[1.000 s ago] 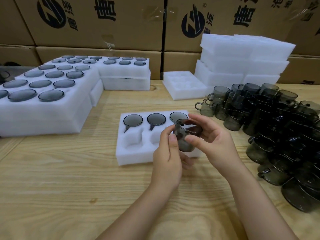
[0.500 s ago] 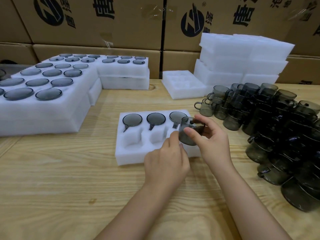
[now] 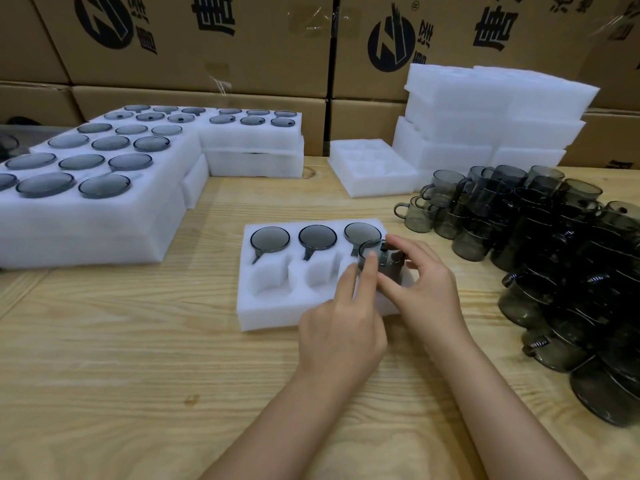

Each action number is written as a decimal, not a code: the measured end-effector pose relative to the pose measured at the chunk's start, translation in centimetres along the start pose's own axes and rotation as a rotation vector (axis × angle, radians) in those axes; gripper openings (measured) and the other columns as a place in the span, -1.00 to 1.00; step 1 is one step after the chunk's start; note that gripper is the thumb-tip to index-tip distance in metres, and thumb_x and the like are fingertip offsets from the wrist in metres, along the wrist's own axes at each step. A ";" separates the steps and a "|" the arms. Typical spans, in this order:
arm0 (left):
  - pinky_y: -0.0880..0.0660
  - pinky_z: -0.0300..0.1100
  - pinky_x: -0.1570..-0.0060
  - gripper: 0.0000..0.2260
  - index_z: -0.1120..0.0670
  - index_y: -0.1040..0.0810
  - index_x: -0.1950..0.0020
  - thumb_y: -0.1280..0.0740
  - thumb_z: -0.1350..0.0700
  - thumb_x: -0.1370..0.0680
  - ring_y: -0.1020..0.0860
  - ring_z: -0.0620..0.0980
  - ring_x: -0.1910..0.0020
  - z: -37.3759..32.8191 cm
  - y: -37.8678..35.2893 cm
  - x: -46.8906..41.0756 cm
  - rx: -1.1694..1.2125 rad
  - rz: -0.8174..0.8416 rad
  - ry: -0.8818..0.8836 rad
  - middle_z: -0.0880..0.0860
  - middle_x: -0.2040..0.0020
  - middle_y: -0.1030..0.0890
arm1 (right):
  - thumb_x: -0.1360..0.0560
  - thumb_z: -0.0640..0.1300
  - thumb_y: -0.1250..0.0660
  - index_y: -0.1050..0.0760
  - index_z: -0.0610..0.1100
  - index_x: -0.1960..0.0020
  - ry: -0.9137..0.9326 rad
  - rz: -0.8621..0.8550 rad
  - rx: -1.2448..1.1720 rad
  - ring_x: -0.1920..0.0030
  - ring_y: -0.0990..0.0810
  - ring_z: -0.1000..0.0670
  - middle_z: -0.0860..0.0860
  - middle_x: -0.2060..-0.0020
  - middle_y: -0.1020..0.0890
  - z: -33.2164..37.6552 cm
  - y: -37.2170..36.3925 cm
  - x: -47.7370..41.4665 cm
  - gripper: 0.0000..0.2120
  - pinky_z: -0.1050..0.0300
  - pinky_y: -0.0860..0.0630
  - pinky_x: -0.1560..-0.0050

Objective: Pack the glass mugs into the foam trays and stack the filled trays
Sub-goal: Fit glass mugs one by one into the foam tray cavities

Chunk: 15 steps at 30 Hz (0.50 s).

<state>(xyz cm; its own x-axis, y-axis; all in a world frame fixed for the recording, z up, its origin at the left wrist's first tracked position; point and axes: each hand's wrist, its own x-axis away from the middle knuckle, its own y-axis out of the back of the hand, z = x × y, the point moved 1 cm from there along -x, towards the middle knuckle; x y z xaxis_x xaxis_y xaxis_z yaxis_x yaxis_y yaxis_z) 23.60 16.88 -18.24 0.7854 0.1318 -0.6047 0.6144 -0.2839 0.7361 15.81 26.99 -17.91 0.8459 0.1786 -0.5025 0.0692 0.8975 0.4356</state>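
Three already packed along 12 o'clock of the foam tray (image 3: 273, 313). Lowered since a second ago: fourth glass mug (image 3: 379, 259), now partly in the 4 o'clock hole. Pinched by the right hand (image 3: 429, 292); pushed by one straight finger of the left hand (image 3: 341, 330). Two holes left.

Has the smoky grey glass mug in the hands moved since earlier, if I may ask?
Yes: the mug dropped towards the white foam tray's front-right pocket.

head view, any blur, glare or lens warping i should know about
Head view: wide-angle bending bows the cardboard boxes and stretches the edges; light is soft and even, with only faint shadows; white foam stack is nearly washed out; the dark mug pile merges into one murky mass; tape shows mild glare.
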 end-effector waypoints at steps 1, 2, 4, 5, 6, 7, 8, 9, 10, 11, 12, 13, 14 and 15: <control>-0.31 -0.29 0.66 -0.50 0.12 -0.57 -0.29 -0.09 0.11 -0.41 -0.48 0.06 0.61 0.0 -0.1 0.1 -0.011 0.009 0.000 0.11 -0.16 -0.64 | -0.32 -0.15 -0.50 -0.49 -0.04 -0.27 0.012 0.016 0.037 -0.08 -0.46 0.28 0.19 -0.07 -0.53 0.0 0.1 0.0 -0.47 0.54 -0.28 -0.09; -0.30 -0.30 0.66 -0.49 0.13 -0.57 -0.29 -0.09 0.11 -0.40 -0.47 0.05 0.63 -0.1 -0.2 0.2 -0.021 0.015 -0.005 0.13 -0.20 -0.62 | -0.33 -0.15 -0.50 -0.46 -0.07 -0.31 0.026 0.040 0.063 -0.11 -0.45 0.25 0.17 -0.09 -0.52 0.0 0.3 0.0 -0.44 0.55 -0.25 -0.12; -0.29 -0.31 0.67 -0.49 0.16 -0.56 -0.29 -0.10 0.12 -0.40 -0.46 0.04 0.65 -0.2 -0.3 0.3 -0.024 0.030 -0.018 0.14 -0.21 -0.61 | -0.37 -0.15 -0.49 -0.40 -0.11 -0.37 0.050 0.102 0.068 -0.17 -0.43 0.25 0.15 -0.15 -0.50 -0.1 0.9 0.1 -0.40 0.53 -0.25 -0.17; -0.28 -0.31 0.67 -0.49 0.17 -0.55 -0.29 -0.14 0.12 -0.39 -0.46 0.04 0.66 -0.2 -0.4 0.3 -0.021 0.038 -0.022 0.14 -0.20 -0.62 | -0.38 -0.16 -0.49 -0.40 -0.12 -0.37 0.058 0.121 0.069 -0.18 -0.42 0.27 0.15 -0.18 -0.50 -0.2 1.1 0.1 -0.40 0.52 -0.25 -0.19; -0.28 -0.32 0.68 -0.50 0.19 -0.54 -0.30 -0.21 0.14 -0.37 -0.45 0.04 0.66 -0.2 -0.4 0.4 -0.012 0.049 -0.020 0.15 -0.19 -0.62 | -0.38 -0.16 -0.49 -0.41 -0.13 -0.36 0.070 0.119 0.084 -0.19 -0.41 0.30 0.17 -0.19 -0.48 -0.2 1.3 0.2 -0.41 0.53 -0.24 -0.20; -0.28 -0.31 0.68 -0.47 0.22 -0.53 -0.31 -0.32 0.17 -0.33 -0.46 0.05 0.66 -0.2 -0.5 0.4 0.007 0.064 -0.011 0.17 -0.20 -0.61 | -0.37 -0.16 -0.50 -0.43 -0.14 -0.34 0.086 0.096 0.108 -0.20 -0.38 0.32 0.18 -0.20 -0.47 -0.2 1.3 0.2 -0.43 0.55 -0.22 -0.20; -0.29 -0.30 0.67 -0.42 0.24 -0.51 -0.32 -0.42 0.20 -0.29 -0.47 0.07 0.65 -0.2 -0.6 0.5 0.031 0.081 0.005 0.20 -0.22 -0.59 | -0.36 -0.18 -0.51 -0.46 -0.15 -0.32 0.099 0.065 0.130 -0.20 -0.37 0.34 0.18 -0.20 -0.46 -0.2 1.2 0.3 -0.45 0.57 -0.20 -0.20; -0.30 -0.28 0.66 -0.37 0.26 -0.49 -0.33 -0.48 0.23 -0.26 -0.49 0.09 0.63 -0.1 -0.6 0.5 0.055 0.097 0.022 0.22 -0.25 -0.57 | -0.34 -0.19 -0.52 -0.49 -0.16 -0.29 0.100 0.038 0.138 -0.20 -0.36 0.35 0.18 -0.20 -0.45 -0.2 1.0 0.4 -0.47 0.58 -0.19 -0.20; -0.32 -0.26 0.66 -0.34 0.27 -0.47 -0.34 -0.50 0.25 -0.25 -0.50 0.11 0.61 -0.1 -0.6 0.4 0.076 0.108 0.035 0.24 -0.27 -0.55 | -0.33 -0.20 -0.52 -0.51 -0.16 -0.27 0.092 0.023 0.135 -0.20 -0.35 0.37 0.19 -0.19 -0.45 -0.2 0.7 0.5 -0.48 0.58 -0.18 -0.20; -0.33 -0.25 0.65 -0.33 0.27 -0.46 -0.35 -0.51 0.27 -0.25 -0.51 0.12 0.60 -0.1 -0.7 0.5 0.093 0.117 0.043 0.25 -0.28 -0.54 | -0.33 -0.20 -0.53 -0.52 -0.15 -0.26 0.082 0.020 0.125 -0.19 -0.34 0.39 0.21 -0.18 -0.45 -0.2 0.6 0.5 -0.49 0.59 -0.18 -0.19; -0.33 -0.25 0.64 -0.34 0.27 -0.45 -0.36 -0.50 0.27 -0.26 -0.51 0.13 0.59 0.0 -0.7 0.4 0.107 0.123 0.046 0.25 -0.29 -0.53 | -0.32 -0.20 -0.53 -0.53 -0.14 -0.25 0.072 0.027 0.117 -0.19 -0.34 0.40 0.21 -0.18 -0.45 -0.3 0.7 0.5 -0.50 0.59 -0.19 -0.18; -0.34 -0.25 0.64 -0.34 0.27 -0.45 -0.36 -0.49 0.28 -0.27 -0.52 0.13 0.59 0.0 -0.7 0.4 0.123 0.124 0.046 0.26 -0.30 -0.52 | -0.33 -0.19 -0.53 -0.54 -0.14 -0.23 0.068 0.041 0.113 -0.19 -0.37 0.39 0.19 -0.18 -0.48 -0.3 0.9 0.4 -0.51 0.58 -0.21 -0.19; -0.35 -0.25 0.63 -0.35 0.27 -0.45 -0.36 -0.48 0.28 -0.27 -0.52 0.13 0.58 0.0 -0.7 0.5 0.142 0.121 0.046 0.26 -0.31 -0.51 | -0.35 -0.15 -0.52 -0.55 -0.15 -0.22 0.073 0.057 0.112 -0.20 -0.41 0.34 0.14 -0.18 -0.51 -0.3 1.2 0.4 -0.54 0.53 -0.24 -0.21; -0.36 -0.24 0.63 -0.36 0.27 -0.45 -0.36 -0.47 0.29 -0.28 -0.53 0.14 0.56 0.0 -0.8 0.5 0.162 0.121 0.049 0.26 -0.32 -0.49 | -0.38 -0.10 -0.49 -0.56 -0.16 -0.21 0.085 0.065 0.107 -0.21 -0.45 0.25 0.10 -0.17 -0.55 -0.2 1.4 0.4 -0.58 0.45 -0.29 -0.24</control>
<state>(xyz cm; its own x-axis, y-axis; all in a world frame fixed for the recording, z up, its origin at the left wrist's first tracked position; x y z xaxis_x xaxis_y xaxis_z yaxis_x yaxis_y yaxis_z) 23.53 17.13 -19.14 0.8580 0.1322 -0.4964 0.4984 -0.4487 0.7419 16.19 28.42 -17.65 0.8029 0.2728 -0.5301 0.0753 0.8357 0.5440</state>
